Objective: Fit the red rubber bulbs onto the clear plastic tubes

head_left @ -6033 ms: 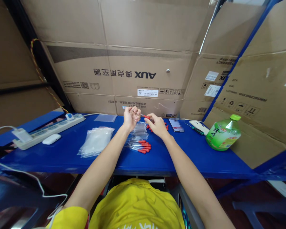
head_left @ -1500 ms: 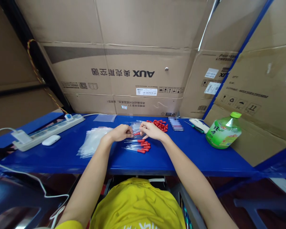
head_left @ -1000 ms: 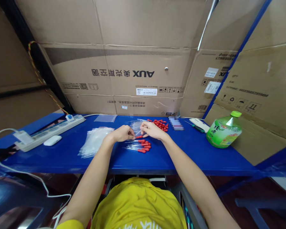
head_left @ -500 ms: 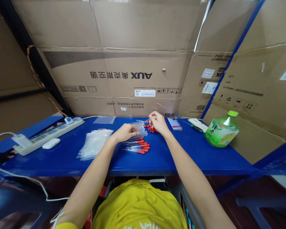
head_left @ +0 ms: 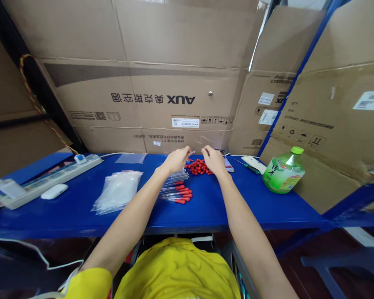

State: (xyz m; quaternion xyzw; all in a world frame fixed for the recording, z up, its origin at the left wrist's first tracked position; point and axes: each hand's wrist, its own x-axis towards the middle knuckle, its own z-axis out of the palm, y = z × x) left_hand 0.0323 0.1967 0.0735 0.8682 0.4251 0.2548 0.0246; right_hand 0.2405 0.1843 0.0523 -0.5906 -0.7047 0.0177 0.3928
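Note:
My left hand (head_left: 177,160) is closed in a pinch on a thin clear dropper tube (head_left: 192,153), whose end pokes out towards the right. Facing it across a small gap, my right hand (head_left: 215,161) has its fingertips pressed together; whatever they hold is too small to make out. Below and between the hands lies a pile of red rubber bulbs (head_left: 198,167). Loose clear tubes (head_left: 178,177) lie under my left wrist, partly hidden by it. Nearer to me, several finished droppers (head_left: 179,194) with red bulbs on their ends rest in a row.
Clear plastic bags (head_left: 118,190) are stacked to the left, with another flat bag (head_left: 131,158) behind. A power strip (head_left: 59,178) and a white case (head_left: 54,191) sit further left. On the right are a phone (head_left: 228,164), a screwdriver (head_left: 251,167) and a green bottle (head_left: 283,171).
My left hand has lifted off the loose tubes and moved up and right, a tube now in its fingers. My right hand has shifted slightly right, uncovering more red bulbs. The view has shifted a little.

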